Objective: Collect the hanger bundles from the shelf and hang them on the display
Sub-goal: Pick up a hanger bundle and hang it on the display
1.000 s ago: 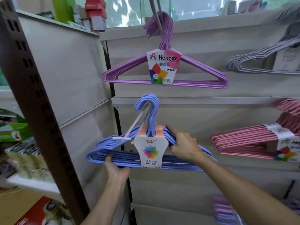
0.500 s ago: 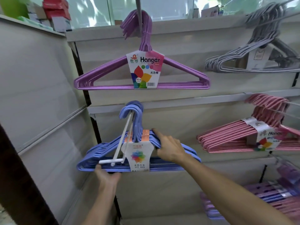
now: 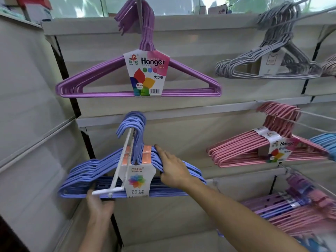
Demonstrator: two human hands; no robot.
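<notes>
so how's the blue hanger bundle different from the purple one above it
The blue hanger bundle is held by the left hand and the right hand; the purple hanger bundle hangs untouched. The blue one hangs on a white peg, the purple on a grey peg. The blue label shows NO 829; the purple label reads Hanger. Both are triangular hangers banded by a paper label.

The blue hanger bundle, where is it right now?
In the head view the blue hanger bundle sits lower left, its hooks over a white peg, directly below the purple hanger bundle, with both hands on it.
</notes>
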